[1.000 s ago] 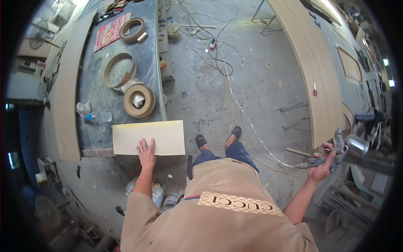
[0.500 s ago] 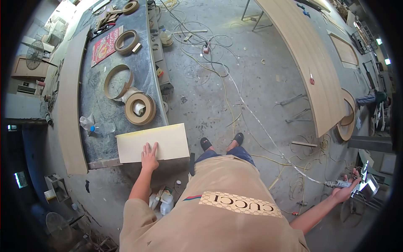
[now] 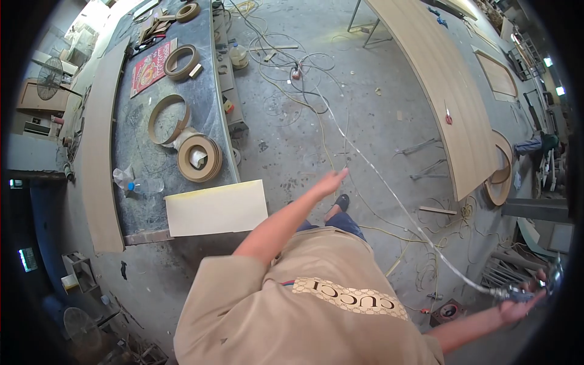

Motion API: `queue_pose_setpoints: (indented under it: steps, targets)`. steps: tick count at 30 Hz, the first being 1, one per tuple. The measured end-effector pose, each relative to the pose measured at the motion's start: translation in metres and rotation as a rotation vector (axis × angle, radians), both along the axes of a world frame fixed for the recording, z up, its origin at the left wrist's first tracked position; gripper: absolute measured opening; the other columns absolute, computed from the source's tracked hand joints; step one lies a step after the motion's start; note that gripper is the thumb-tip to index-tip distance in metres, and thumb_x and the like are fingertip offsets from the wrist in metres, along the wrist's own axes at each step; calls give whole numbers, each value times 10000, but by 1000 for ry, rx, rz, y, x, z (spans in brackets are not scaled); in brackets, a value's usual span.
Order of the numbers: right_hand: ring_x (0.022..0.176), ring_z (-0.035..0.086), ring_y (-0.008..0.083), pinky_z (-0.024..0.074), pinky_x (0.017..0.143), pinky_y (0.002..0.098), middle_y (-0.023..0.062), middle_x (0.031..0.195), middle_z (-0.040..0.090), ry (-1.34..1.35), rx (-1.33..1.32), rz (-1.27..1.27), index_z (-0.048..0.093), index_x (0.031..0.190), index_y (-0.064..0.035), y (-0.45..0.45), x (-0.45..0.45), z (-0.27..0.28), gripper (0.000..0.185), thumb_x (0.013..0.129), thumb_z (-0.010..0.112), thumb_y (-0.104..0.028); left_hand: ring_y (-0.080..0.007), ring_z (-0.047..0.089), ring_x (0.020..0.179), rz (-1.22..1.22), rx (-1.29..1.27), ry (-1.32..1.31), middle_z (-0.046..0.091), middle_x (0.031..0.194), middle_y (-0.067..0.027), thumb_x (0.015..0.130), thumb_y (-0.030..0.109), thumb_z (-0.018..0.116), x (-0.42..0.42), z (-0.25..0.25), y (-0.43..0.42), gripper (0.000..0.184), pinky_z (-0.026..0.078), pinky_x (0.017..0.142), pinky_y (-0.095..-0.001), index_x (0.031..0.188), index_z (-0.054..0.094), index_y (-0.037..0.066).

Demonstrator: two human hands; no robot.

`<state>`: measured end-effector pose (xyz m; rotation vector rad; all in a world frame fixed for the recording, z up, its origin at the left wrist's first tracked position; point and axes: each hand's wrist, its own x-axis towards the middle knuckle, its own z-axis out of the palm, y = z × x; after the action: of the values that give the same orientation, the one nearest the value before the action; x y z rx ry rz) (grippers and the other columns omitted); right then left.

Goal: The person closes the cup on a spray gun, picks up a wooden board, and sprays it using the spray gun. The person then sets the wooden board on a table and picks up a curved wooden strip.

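Hands, 2 noted: the left hand [image 3: 332, 183] appears free, fingers loosely extended above the grey floor [image 3: 377, 67]; the right hand [image 3: 518, 310] grasps a silver metal spray gun [image 3: 555, 278]. Cream rectangular flat panel [image 3: 216, 210] lies unheld at the dark blue-grey tabletop's [image 3: 143, 217] near right corner. Yellow band present along its far edge; remaining face pale, finished or outstanding undeterminable.

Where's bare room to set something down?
Bare wood lies beyond and nearer than the scissors on the right-hand wooden panel. The dark table has a smaller patch between the bottle, the white board and its near edge. Crowded: around the table's rolls and its far end.
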<state>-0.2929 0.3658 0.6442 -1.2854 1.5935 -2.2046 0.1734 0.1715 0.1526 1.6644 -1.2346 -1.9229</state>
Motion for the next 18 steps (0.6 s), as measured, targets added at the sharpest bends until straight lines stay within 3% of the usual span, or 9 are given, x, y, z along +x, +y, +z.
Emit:
queue_pose_setpoints:
  steps: [2,4,5,7,10,12,14,16,18]
  targets:
    - [1058,598,153,522,735,249,187,1437,546,9,-10,408,430,1483,21,54,-49,30,455,1120,452,-252,-472,482,1389,174,537,400,373,1590,-312,916,850,393,-45,16,-28,1115,433,1103,-569,1629,218,10]
    - [1048,593,187,548,778,285,186,1462,514,62,-4,588,381,1522,19,94,-77,56,476,1121,441,-231,-507,493,1367,355,548,892,359,1574,-348,901,854,421,-82,18,-54,1165,436,1093,-605,1642,124,5]
    - [1048,593,187,548,778,285,186,1462,514,68,-11,586,381,1522,19,95,-60,60,476,1121,441,-231,-507,493,1367,349,542,896,359,1574,-348,901,854,421,-96,26,-71,1165,436,1093,-605,1642,124,5]
    - [1164,649,318,604,855,452,243,1510,480,-210,-114,697,368,1565,-112,102,15,60,547,1077,550,-280,-474,587,1259,657,506,1192,508,1431,-342,936,788,448,-114,47,-118,1091,477,1053,-581,1577,234,-68]
    - [1096,659,294,613,827,389,221,1364,556,-114,-185,413,441,1481,-96,114,43,45,453,1070,561,-244,-388,649,948,849,367,1244,642,1023,-223,1008,586,498,-95,7,-229,812,548,898,-545,1357,364,-135]
    - [1062,664,282,617,813,357,210,1291,593,-70,-223,261,477,1439,-88,122,36,30,408,1066,567,-226,-364,639,894,1175,275,1117,627,1044,-238,1009,503,520,-35,32,-298,680,555,827,-478,1272,459,-121]
    - [1076,662,269,620,807,358,208,1280,606,-83,-239,373,506,1395,-85,132,16,8,372,1057,582,-220,-329,636,899,1245,104,1121,602,1076,-204,1040,458,466,53,85,-349,597,563,791,-472,1366,404,-38]
    - [1007,683,276,629,749,359,223,1364,575,-45,-326,72,526,1404,-87,143,-25,-29,379,1043,600,-177,-267,621,840,1173,-126,1156,580,1058,-162,1074,408,380,150,120,-426,502,573,703,-405,1367,401,1]
    - [1033,588,194,557,775,314,174,1460,501,-244,-217,304,360,1526,14,178,-92,-69,481,1125,434,-241,-206,489,637,1177,-315,1187,495,844,-99,1084,338,357,235,217,-469,310,459,516,-334,1128,412,36]
